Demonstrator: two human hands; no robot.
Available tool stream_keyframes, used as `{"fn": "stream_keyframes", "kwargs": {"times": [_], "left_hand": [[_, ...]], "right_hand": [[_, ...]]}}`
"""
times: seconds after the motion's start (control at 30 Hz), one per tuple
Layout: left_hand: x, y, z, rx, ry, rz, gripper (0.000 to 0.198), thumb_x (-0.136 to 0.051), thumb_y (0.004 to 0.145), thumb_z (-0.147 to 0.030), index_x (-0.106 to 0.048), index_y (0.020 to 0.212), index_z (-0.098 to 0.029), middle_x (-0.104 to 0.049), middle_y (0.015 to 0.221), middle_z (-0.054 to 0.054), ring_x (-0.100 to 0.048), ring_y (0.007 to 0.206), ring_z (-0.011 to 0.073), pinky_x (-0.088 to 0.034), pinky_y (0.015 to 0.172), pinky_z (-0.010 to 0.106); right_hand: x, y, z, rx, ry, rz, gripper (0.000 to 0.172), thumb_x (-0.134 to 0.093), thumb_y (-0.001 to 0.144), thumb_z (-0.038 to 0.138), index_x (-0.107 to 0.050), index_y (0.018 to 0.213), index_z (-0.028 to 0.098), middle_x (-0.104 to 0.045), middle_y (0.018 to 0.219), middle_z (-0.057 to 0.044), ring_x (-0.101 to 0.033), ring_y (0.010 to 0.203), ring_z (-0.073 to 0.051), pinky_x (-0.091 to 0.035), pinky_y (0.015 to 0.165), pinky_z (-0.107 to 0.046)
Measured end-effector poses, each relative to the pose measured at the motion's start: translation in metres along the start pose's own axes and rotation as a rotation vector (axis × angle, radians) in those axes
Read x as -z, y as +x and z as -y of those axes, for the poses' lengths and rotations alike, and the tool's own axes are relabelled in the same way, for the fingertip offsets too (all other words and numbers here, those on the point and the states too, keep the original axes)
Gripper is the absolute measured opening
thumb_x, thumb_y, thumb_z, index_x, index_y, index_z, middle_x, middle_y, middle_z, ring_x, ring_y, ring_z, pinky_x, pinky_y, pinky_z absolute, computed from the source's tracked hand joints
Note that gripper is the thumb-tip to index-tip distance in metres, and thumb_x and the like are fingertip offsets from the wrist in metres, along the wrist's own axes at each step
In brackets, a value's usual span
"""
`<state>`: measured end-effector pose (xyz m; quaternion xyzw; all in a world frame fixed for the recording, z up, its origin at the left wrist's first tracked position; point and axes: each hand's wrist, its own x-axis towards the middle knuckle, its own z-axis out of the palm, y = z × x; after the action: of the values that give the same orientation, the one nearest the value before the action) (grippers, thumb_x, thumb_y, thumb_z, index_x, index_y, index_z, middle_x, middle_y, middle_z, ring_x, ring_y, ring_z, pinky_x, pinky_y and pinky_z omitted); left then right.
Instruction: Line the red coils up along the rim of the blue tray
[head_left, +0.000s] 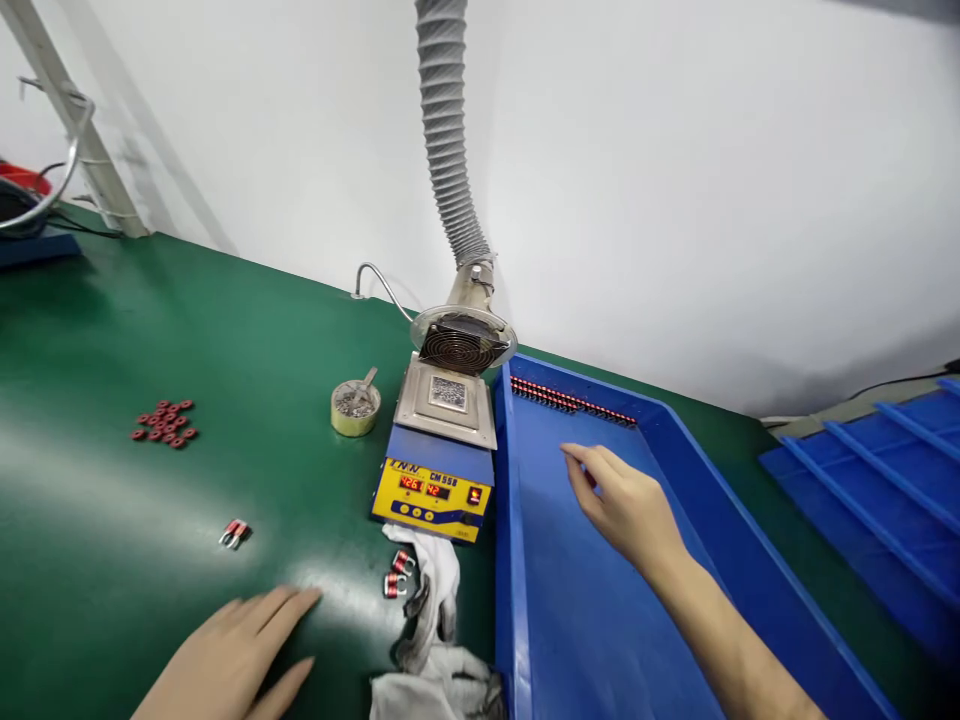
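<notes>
My right hand [622, 505] hovers over the floor of a long blue plastic tray [511, 600], its fingertips a little short of a dense row of small red components [571, 401] along the tray's far end. Nothing shows in its fingers. My left hand [240, 655] lies flat on the green mat [97, 400] at the lower left, fingers apart and holding nothing. Two small red parts with metal leads [235, 533] lie just beyond it. A cluster of red ring-shaped cores [165, 425] sits farther left.
A blue and yellow soldering unit [433, 484] with red readouts stands left of the tray, under a grey ribbed extraction hose [444, 130]. Beside it are a dish of metal bits [355, 408] and a crumpled white cloth [429, 600]. Another blue tray [877, 500] lies right.
</notes>
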<state>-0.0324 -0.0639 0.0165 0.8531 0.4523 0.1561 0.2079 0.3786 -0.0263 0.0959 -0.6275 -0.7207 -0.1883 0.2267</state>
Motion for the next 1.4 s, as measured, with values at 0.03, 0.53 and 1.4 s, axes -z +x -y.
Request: {"fn": "stream_keyframes", "kwargs": {"times": [0.03, 0.53, 1.4], "left_hand": [[0.002, 0.012, -0.005, 0.019, 0.025, 0.117, 0.037, -0.050, 0.083, -0.033, -0.058, 0.118, -0.028, -0.064, 0.115, 0.005, -0.062, 0.097, 0.0272, -0.050, 0.081, 0.040], [0.005, 0.052, -0.032, -0.045, -0.640, 0.249, 0.019, -0.071, 0.069, -0.028, -0.066, 0.085, -0.020, -0.062, 0.091, -0.001, -0.058, 0.080, 0.0141, -0.043, 0.071, 0.021], [0.036, 0.029, -0.056, 0.477, -1.878, -0.404, 0.026, -0.083, 0.057, -0.037, -0.069, 0.067, -0.016, -0.070, 0.067, 0.002, -0.064, 0.072, 0.0105, -0.049, 0.073, 0.016]], "right_hand": [[0.017, -0.005, 0.021, 0.130, -0.058, -0.056, 0.017, -0.050, 0.085, 0.018, -0.065, 0.092, 0.017, -0.062, 0.065, -0.001, -0.058, 0.057, -0.013, -0.043, 0.057, -0.024], [0.016, -0.099, 0.242, -0.724, 0.988, -0.081, 0.016, -0.056, 0.084, 0.034, -0.065, 0.085, 0.021, -0.062, 0.067, -0.001, -0.055, 0.051, -0.011, -0.045, 0.048, -0.021], [0.004, -0.081, 0.290, -1.239, 1.882, -0.004, 0.023, -0.082, 0.058, 0.032, -0.067, 0.070, 0.020, -0.072, 0.079, -0.004, -0.064, 0.059, -0.011, -0.052, 0.057, -0.020]]}}
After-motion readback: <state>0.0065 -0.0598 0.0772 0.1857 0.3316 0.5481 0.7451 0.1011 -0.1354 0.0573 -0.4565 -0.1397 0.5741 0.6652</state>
